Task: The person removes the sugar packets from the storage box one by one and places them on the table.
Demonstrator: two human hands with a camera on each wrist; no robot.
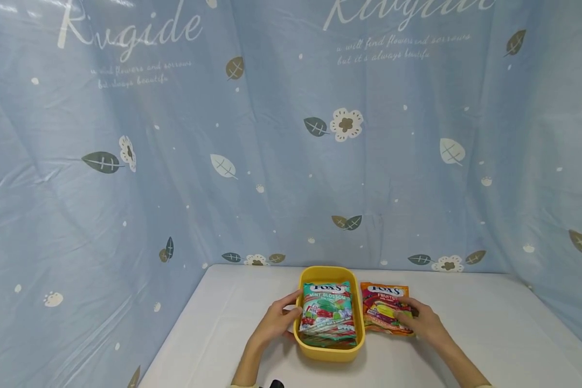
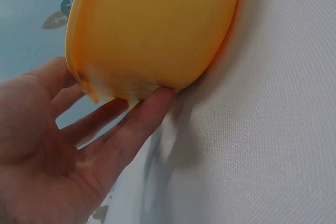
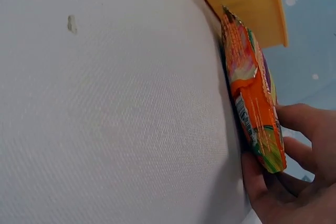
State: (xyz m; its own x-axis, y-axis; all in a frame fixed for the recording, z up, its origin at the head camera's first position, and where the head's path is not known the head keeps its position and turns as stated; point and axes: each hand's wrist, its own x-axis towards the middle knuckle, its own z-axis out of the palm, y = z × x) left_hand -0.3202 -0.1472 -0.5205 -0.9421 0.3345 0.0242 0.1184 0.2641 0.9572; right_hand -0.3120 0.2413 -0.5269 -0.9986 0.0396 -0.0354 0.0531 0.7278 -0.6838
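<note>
My left hand [image 1: 274, 321] holds the left side of a yellow plastic tub [image 1: 327, 354], with digits at its rim and lower wall. Its palm and fingers [image 2: 152, 111] show against the tub's outer wall in the left wrist view. Inside the tub lies a green-and-red Fox's Mint Blossom candy bag [image 1: 327, 310], with more packaging partly hidden beneath. To the right, an orange Fox's Fruits candy bag [image 1: 380, 304] lies on the table. My right hand [image 1: 423, 321] pinches its right edge, digits above and below the bag [image 3: 262, 114].
A white cloth-covered table [image 1: 233, 291] spreads out around the tub. Blue printed curtains [image 1: 281, 188] hang behind it and at both sides. A small black object [image 1: 276, 383] shows at the bottom edge of the head view.
</note>
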